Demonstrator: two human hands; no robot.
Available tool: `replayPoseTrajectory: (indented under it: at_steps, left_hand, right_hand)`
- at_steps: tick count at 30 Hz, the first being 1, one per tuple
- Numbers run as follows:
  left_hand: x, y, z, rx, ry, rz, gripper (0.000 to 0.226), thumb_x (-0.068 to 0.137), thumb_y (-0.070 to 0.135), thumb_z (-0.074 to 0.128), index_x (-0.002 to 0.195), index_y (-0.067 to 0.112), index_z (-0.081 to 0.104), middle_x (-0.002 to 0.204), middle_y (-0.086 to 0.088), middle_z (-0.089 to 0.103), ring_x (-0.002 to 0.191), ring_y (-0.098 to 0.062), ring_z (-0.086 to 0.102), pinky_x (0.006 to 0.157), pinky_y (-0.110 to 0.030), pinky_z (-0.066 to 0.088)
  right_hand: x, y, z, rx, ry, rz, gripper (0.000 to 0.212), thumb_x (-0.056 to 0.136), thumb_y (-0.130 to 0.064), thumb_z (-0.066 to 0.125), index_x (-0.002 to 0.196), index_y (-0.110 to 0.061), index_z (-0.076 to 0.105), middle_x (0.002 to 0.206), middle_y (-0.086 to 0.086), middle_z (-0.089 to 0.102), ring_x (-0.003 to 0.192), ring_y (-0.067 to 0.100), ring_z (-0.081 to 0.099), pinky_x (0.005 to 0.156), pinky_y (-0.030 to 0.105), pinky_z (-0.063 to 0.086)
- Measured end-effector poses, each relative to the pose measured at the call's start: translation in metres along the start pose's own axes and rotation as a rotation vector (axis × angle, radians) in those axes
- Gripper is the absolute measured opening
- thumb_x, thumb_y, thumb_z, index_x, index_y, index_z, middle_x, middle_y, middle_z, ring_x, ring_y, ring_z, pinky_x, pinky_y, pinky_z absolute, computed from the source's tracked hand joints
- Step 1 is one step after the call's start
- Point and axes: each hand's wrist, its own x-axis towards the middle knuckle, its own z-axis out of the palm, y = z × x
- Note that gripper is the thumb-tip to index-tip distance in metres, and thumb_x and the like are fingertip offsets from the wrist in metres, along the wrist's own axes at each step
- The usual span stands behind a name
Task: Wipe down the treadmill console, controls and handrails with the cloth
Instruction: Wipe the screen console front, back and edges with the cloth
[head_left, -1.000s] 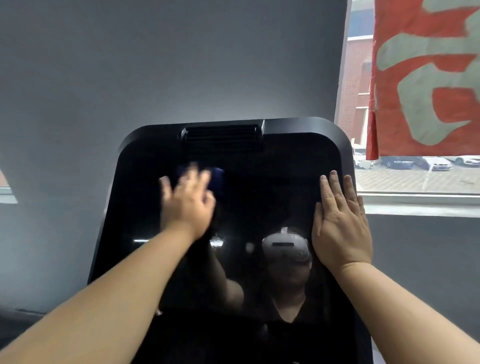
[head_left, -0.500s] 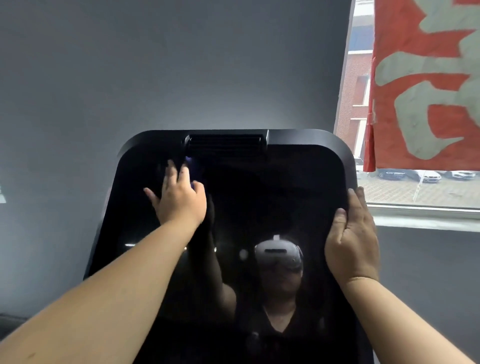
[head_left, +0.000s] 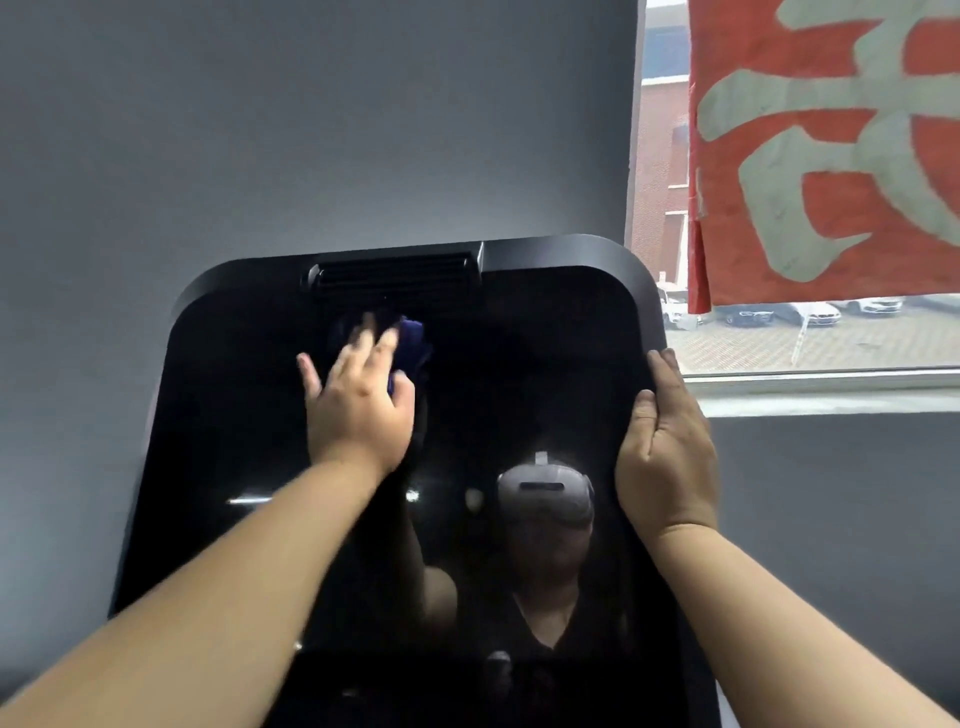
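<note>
Most of the dark blue cloth (head_left: 413, 340) is hidden under the left hand (head_left: 358, 410). Only a bunched bit shows past the fingers, so I cannot tell its shape or which way it lies. The fingertips are blurry. They are spread out and press the cloth flat on the shiny black console (head_left: 545, 364), near the top, just below the vent (head_left: 395, 275).

The right hand (head_left: 667, 452) grips the console's right edge. Its thumb lies on the front, and its fingers curl round the side and go out of sight behind.

The bottom of the console is cut off by the picture, and so are both arms. The handrails and buttons cannot be seen. The dark glass shows a dim mirror picture of a person wearing a headset.

The console is taller than it is wide. Its long way runs from the bottom of the view up to the top. Its face looks at the person.

To the left of the cloth there is a lot of bare glass, out to the rounded left corner. To the right there is more, as far as the other hand.

A grey wall (head_left: 260, 130) stands behind. A window (head_left: 810, 343) with a red banner (head_left: 831, 156) is on the right.
</note>
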Motion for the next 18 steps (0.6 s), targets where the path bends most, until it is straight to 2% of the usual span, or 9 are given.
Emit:
replayPoseTrajectory:
  at_steps: [2,3,6,8,10,12,15,16,18]
  left_hand:
    - [-0.009,0.043,0.003,-0.136,0.0,-0.292,0.05,0.093,0.021,0.04,0.143,0.016,0.041,0.155,-0.007,0.029,0.142,-0.023,0.027,0.115,-0.054,0.002]
    - [-0.015,0.068,0.006,-0.175,-0.024,-0.271,0.05,0.093,0.021,0.04,0.143,0.017,0.041,0.156,-0.006,0.026,0.142,-0.022,0.025,0.115,-0.054,0.002]
    - [-0.034,0.122,0.014,-0.173,-0.169,0.313,0.058,0.085,0.032,0.03,0.14,0.022,0.046,0.153,-0.004,0.032,0.141,-0.02,0.031,0.113,-0.058,0.005]
    - [-0.019,0.111,0.008,-0.045,-0.309,0.679,0.065,0.083,0.04,0.022,0.144,0.029,0.039,0.156,0.002,0.025,0.142,-0.013,0.027,0.114,-0.056,-0.004]
    - [0.013,0.075,-0.002,0.089,-0.303,0.81,0.066,0.083,0.044,0.016,0.147,0.034,0.028,0.157,0.01,0.014,0.141,-0.006,0.023,0.113,-0.051,-0.014]
    - [0.033,0.04,-0.007,0.122,-0.242,0.702,0.067,0.083,0.045,0.014,0.148,0.034,0.025,0.154,0.016,0.009,0.142,-0.01,0.027,0.112,-0.051,-0.017]
    - [0.005,0.052,0.004,-0.004,-0.164,0.42,0.066,0.082,0.039,0.022,0.143,0.027,0.04,0.155,0.005,0.027,0.139,-0.017,0.034,0.113,-0.052,-0.009]
    - [-0.012,0.07,0.008,-0.07,-0.165,0.384,0.065,0.081,0.038,0.025,0.141,0.024,0.044,0.153,0.001,0.033,0.138,-0.019,0.035,0.113,-0.053,-0.005]
    - [-0.04,0.102,0.011,-0.151,-0.235,0.509,0.063,0.083,0.039,0.027,0.141,0.025,0.044,0.154,0.0,0.03,0.14,-0.018,0.032,0.113,-0.052,-0.004]
  right_hand:
    - [0.0,0.0,0.0,0.003,0.002,0.002,0.054,0.092,-0.034,0.028,0.144,-0.025,0.04,0.153,-0.009,0.033,0.14,0.006,0.028,0.107,0.01,0.015]
    - [0.0,0.0,-0.001,0.006,0.001,0.003,0.054,0.092,-0.034,0.028,0.144,-0.025,0.04,0.153,-0.009,0.033,0.14,0.006,0.028,0.107,0.01,0.015]
    - [0.0,0.001,-0.003,0.009,-0.008,0.0,0.054,0.092,-0.033,0.028,0.144,-0.024,0.04,0.152,-0.006,0.034,0.14,0.007,0.029,0.108,0.011,0.016]
    - [0.0,0.002,-0.005,0.023,-0.014,0.007,0.052,0.094,-0.033,0.03,0.144,-0.026,0.04,0.152,-0.007,0.035,0.14,0.007,0.03,0.107,0.011,0.017]
    - [-0.002,0.002,-0.006,0.036,-0.029,0.021,0.045,0.099,-0.026,0.034,0.144,-0.029,0.04,0.152,-0.011,0.034,0.139,0.005,0.03,0.105,0.01,0.017]
    - [-0.003,0.002,-0.007,0.051,-0.036,0.03,0.044,0.101,-0.021,0.037,0.144,-0.031,0.039,0.152,-0.014,0.033,0.139,0.003,0.03,0.105,0.011,0.018]
    - [-0.002,0.003,-0.005,0.053,-0.024,0.031,0.044,0.1,-0.023,0.036,0.143,-0.031,0.04,0.151,-0.014,0.034,0.138,0.003,0.031,0.105,0.01,0.017]
    - [-0.002,0.003,-0.005,0.047,-0.019,0.029,0.045,0.099,-0.026,0.034,0.143,-0.03,0.04,0.151,-0.013,0.034,0.138,0.004,0.031,0.104,0.009,0.017]
    - [-0.002,0.004,-0.004,0.021,-0.019,0.011,0.051,0.094,-0.033,0.03,0.143,-0.029,0.04,0.152,-0.011,0.035,0.139,0.007,0.031,0.104,0.009,0.017]
